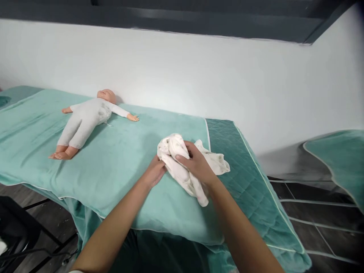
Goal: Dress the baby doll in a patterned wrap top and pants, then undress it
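Note:
A bunched white baby garment [182, 172] with a faint small print lies over the near right part of the green bed cover. One narrow sleeve or leg hangs toward me, and another part spreads to the right. My left hand [156, 171] grips its left edge, with the fingertips hidden under the fabric. My right hand [197, 161] is on top, thumb and fingers closed around a fold. Farther left, a baby doll [88, 113] in a white suit lies on its back, arms spread, apart from both hands.
The bed [127, 148] has a smooth light green cover over a darker quilted one [244, 182]. A white wall rises behind it, below a dark overhead beam [170, 19]. Metal rails [318, 203] and another green cover [341, 151] stand right; a black chair [17, 227] stands lower left.

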Demonstrator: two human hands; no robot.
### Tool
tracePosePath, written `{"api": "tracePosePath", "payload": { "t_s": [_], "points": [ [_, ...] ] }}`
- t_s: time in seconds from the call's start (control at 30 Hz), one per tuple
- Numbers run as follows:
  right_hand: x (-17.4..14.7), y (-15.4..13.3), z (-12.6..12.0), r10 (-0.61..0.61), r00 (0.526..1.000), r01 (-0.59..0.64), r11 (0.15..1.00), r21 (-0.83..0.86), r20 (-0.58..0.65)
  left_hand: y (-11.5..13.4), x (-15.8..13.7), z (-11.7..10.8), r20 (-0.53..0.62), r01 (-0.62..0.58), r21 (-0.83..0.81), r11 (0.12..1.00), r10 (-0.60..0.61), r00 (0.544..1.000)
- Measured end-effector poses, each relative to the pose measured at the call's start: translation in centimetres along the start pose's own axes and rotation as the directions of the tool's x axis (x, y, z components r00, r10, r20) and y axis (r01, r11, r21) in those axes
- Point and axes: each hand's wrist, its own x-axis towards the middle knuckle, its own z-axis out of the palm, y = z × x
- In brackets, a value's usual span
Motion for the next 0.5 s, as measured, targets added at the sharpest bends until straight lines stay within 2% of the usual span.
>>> {"api": "tracePosePath", "payload": {
  "t_s": [0.1, 0.23, 0.4, 0.5],
  "points": [
    [1.4, 0.2, 1.2, 0.055, 0.998, -0.055, 0.998, 0.026, 0.015, -0.5, -0.3, -0.3, -0.051, -0.013, -0.026, 1.000, 0.011, 0.999],
    [2.1, 2.0, 1.3, 0.095, 0.995, -0.096, 0.994, 0.054, 0.029, -1.0, 0.3, -0.4, -0.157, 0.006, -0.068, 0.998, -0.016, 0.987],
    [1.4, 3.0, 0.1, 0.078, 0.981, -0.009, 0.933, 0.359, -0.178, -0.8, 0.8, -0.1, -0.193, -0.022, -0.116, 0.993, -0.001, 0.981],
    [1.1, 2.7, -0.9, 0.100, 0.970, 0.006, 0.903, 0.430, -0.223, -0.6, 0.8, -0.1, -0.210, 0.002, -0.116, 0.993, -0.026, 0.977]
  ]
}}
